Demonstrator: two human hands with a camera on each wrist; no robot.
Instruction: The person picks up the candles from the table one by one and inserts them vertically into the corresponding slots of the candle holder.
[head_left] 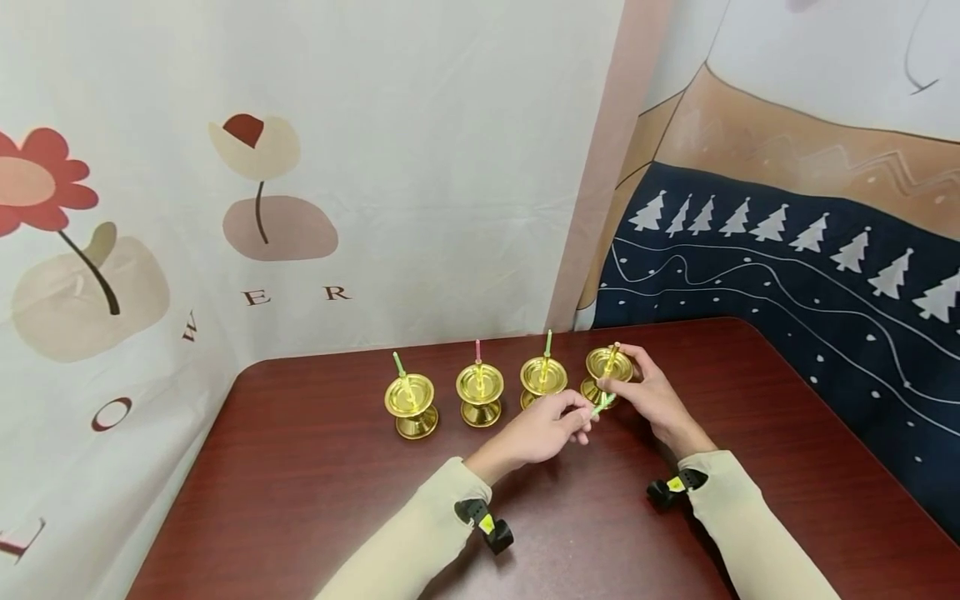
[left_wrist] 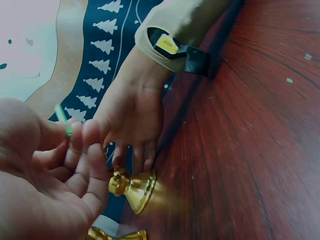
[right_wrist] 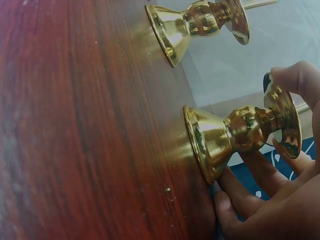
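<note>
My left hand [head_left: 542, 431] pinches a thin green candle [left_wrist: 63, 119] between thumb and fingertips, just in front of the rightmost candle holder [head_left: 609, 364]. That holder is shiny gold, with a wide dish, a round stem and a flared base, and stands upright on the table. A bare gold tube [head_left: 612, 357] rises from its dish. My right hand [head_left: 654, 402] grips the dish from the right, thumb at the near side. In the right wrist view, fingers [right_wrist: 295, 80] lie over the dish's rim and others reach behind the stem.
Three matching gold holders stand in a row to the left: one with a green candle [head_left: 548, 342], one with a pink candle [head_left: 478, 352], and the leftmost with another green candle [head_left: 400, 364]. The dark red table [head_left: 315, 500] meets a printed curtain [head_left: 420, 167] behind.
</note>
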